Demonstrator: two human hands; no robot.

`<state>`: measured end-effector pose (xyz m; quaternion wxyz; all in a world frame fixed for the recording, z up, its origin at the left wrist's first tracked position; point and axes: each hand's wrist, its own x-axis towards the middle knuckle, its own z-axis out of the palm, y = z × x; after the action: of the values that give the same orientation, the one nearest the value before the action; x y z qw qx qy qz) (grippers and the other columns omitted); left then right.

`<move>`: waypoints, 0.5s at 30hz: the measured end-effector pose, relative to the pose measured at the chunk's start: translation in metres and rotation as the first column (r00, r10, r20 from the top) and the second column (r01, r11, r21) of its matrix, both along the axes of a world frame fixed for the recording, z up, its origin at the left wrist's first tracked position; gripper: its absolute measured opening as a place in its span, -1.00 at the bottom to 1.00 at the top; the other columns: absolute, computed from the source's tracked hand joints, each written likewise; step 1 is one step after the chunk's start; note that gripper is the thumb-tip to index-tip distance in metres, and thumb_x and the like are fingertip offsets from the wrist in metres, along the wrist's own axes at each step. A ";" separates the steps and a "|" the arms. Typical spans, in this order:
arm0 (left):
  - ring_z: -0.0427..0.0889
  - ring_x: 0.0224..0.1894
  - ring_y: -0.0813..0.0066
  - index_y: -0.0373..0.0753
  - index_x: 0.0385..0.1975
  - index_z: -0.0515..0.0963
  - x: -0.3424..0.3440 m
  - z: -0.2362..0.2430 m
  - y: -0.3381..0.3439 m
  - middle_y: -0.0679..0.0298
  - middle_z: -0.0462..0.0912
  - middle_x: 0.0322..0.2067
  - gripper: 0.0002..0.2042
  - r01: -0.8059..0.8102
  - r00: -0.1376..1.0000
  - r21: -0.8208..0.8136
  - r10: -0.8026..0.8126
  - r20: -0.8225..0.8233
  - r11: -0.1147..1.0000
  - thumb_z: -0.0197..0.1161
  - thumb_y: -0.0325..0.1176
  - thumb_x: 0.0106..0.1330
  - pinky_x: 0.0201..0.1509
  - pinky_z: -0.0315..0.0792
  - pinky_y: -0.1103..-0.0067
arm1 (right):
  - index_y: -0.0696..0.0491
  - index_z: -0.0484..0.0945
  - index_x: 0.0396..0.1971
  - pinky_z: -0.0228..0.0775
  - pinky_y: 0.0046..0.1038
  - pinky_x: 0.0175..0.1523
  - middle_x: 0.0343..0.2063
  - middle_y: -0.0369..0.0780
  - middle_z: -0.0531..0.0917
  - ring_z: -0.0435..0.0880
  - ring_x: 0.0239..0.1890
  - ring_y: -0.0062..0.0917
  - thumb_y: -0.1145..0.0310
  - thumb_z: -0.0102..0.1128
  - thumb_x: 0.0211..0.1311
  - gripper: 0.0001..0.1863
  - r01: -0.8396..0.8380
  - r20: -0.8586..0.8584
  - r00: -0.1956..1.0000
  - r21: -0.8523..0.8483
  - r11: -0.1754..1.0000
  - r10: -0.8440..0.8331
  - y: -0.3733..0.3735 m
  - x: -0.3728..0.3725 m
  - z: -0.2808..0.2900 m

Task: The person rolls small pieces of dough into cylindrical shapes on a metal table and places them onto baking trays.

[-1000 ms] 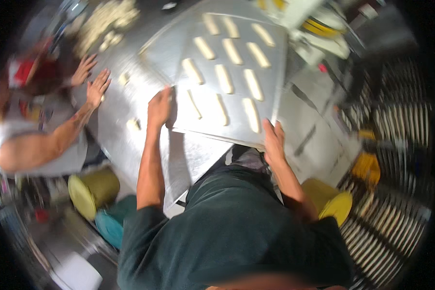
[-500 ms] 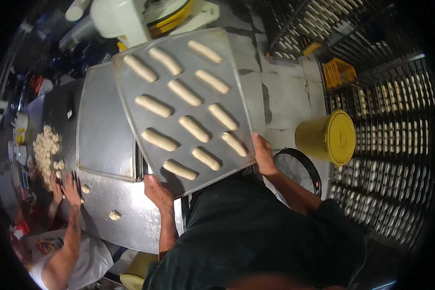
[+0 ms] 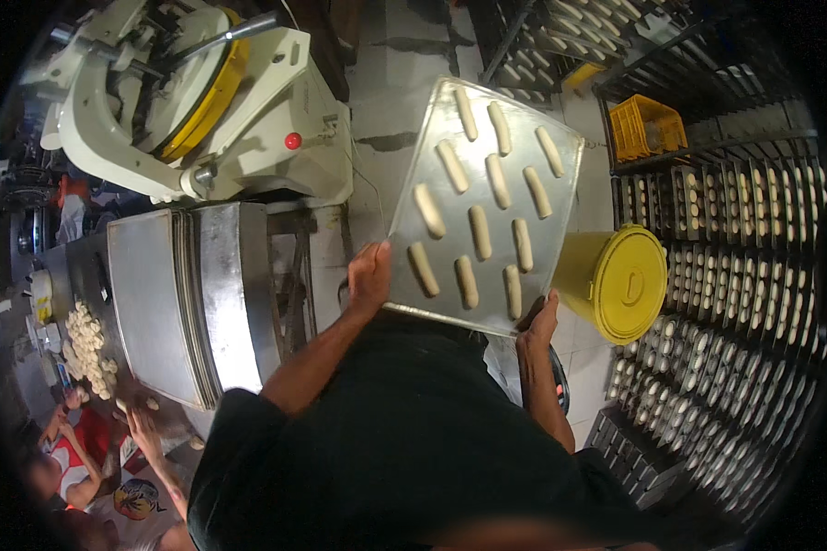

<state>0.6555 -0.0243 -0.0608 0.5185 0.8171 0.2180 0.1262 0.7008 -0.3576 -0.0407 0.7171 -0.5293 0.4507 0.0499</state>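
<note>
A metal baking tray [image 3: 455,275] is held up in front of me, slanted, with several rolled dough sticks [image 3: 481,231] lying on it in rows. My left hand [image 3: 369,275] grips its near left edge. At the near right corner my right hand [image 3: 538,323] has hold of the tray, thumb toward the rim. The tray is over the floor, apart from the work table, and its far right part overlaps the view of a yellow lidded bucket [image 3: 629,285].
Stacked trays [image 3: 152,303] stand on the table at left, near a dough pile [image 3: 87,344] and a co-worker's hand [image 3: 144,434]. A white machine [image 3: 276,138] is at far left. Racks [image 3: 735,248] of dough-filled trays line the right, with a yellow crate [image 3: 648,129] among them.
The held tray has swung right, away from the table and stacked trays, and turned clockwise. Both hands keep their grip. The machine now shows more fully at left.
</note>
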 end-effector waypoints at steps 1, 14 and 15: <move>0.54 -0.40 -0.11 -0.40 -0.42 0.51 0.020 0.004 -0.009 -0.10 0.49 -0.47 -0.68 0.033 0.998 0.024 -0.031 -0.060 0.999 0.15 -0.26 0.52 -0.29 0.39 0.20 | 0.29 0.49 0.22 0.47 -0.26 0.22 0.11 -0.08 0.64 0.66 0.08 -0.25 -0.13 0.03 0.52 -0.29 -0.014 -0.066 0.998 -0.052 0.999 0.011 -0.012 0.011 -0.005; 0.55 -0.35 -0.19 -0.38 -0.46 0.49 0.272 -0.083 -0.075 -0.07 0.54 -0.45 -0.62 0.207 0.950 0.001 -0.200 -0.238 0.978 0.15 -0.17 0.50 -0.19 0.40 0.06 | 0.12 0.54 0.15 0.43 -0.23 0.23 0.05 -0.19 0.65 0.61 0.07 -0.34 -0.01 0.06 0.53 -0.50 0.157 -0.015 0.987 -0.154 0.975 -0.161 -0.064 0.201 -0.072; 0.56 -0.34 -0.19 -0.38 -0.47 0.49 0.289 -0.094 -0.079 -0.08 0.55 -0.44 -0.62 0.202 0.942 0.005 -0.193 -0.274 0.979 0.15 -0.16 0.50 -0.18 0.41 0.06 | 0.10 0.54 0.15 0.43 -0.24 0.23 0.05 -0.19 0.64 0.61 0.07 -0.34 -0.01 0.05 0.53 -0.51 0.148 -0.084 0.983 -0.181 0.972 -0.165 -0.069 0.218 -0.079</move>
<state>0.9446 -0.1036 -0.1551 0.4801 0.8529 0.2021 -0.0364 0.9191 -0.4268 -0.1195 0.6466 -0.5497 0.5285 -0.0202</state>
